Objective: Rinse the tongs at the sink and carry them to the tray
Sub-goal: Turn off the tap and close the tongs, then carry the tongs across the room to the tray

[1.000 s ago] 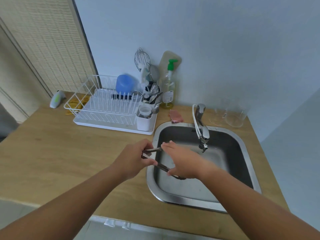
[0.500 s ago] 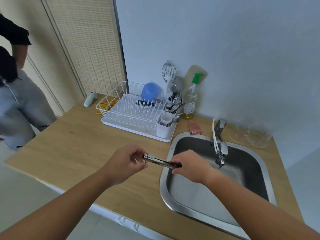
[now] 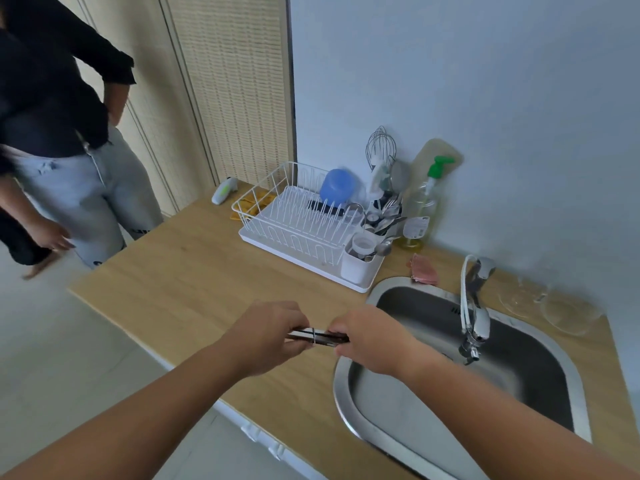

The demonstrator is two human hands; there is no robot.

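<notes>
Dark metal tongs (image 3: 317,336) lie level between my two hands, above the wooden counter just left of the steel sink (image 3: 356,424). My left hand (image 3: 268,336) grips the handle end. My right hand (image 3: 372,337) is closed over the other end, which is hidden in my fist. The tongs' arms are pressed together. The faucet (image 3: 475,317) stands over the basin to the right, with no water visible. The white dish rack tray (image 3: 270,242) sits at the back of the counter.
A person in a dark top and light trousers (image 3: 65,161) stands at the counter's left end. A soap bottle (image 3: 420,209), a utensil holder (image 3: 360,261), a pink cloth (image 3: 424,270) and glass bowls (image 3: 561,311) line the back. The counter edge (image 3: 145,344) runs diagonally below my left arm.
My hands carried the tongs left, out of the sink and over the counter, and drew closer together. The view swung left, bringing the standing person into sight.
</notes>
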